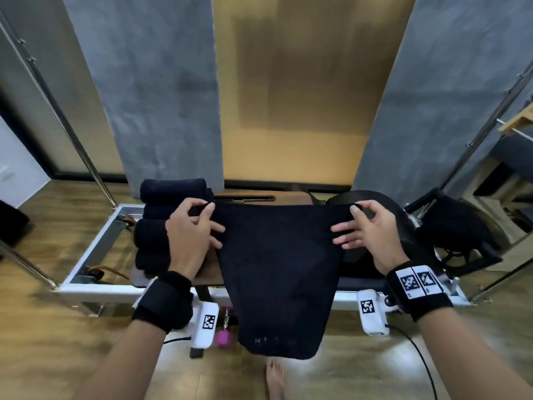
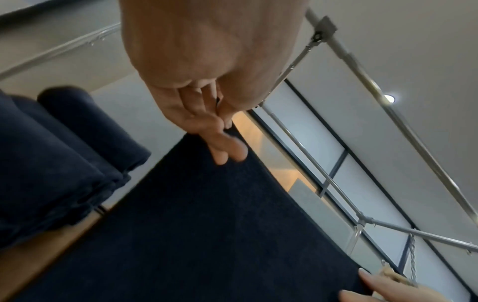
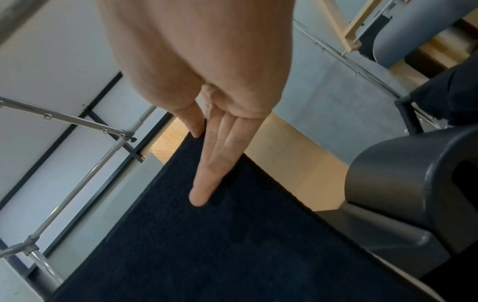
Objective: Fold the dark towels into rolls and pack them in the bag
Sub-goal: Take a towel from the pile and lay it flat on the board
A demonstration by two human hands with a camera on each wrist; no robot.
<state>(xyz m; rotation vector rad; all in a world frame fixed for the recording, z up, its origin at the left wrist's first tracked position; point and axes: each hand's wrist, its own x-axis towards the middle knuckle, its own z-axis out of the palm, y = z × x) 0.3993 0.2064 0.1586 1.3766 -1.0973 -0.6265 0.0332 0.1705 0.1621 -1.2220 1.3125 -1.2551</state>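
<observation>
Dark navy terry, the towel hangs full length from its two top corners, the left hand pinching one corner between thumb and forefinger and the right hand pinching the other, with the remaining fingers spread flat against the cloth. Its lower end dangles past the near edge of the desk, above the floor. To do this step well, I judge the top hem should be kept taut and level before the towel is laid down, so that the long edges meet squarely when it is folded (a skewed start gives a cone, not a roll). Rolled towels are stacked just left of the left hand, apparently touching the wrist, so little room is left on that side. To the right stands a dark, rounded chair-like seat with what may be the bag beyond it; I cannot tell for sure. The free wooden surface lies under and behind the hanging towel, between the stack and the seat, and the metal frame rail borders the desk on the left.
</observation>
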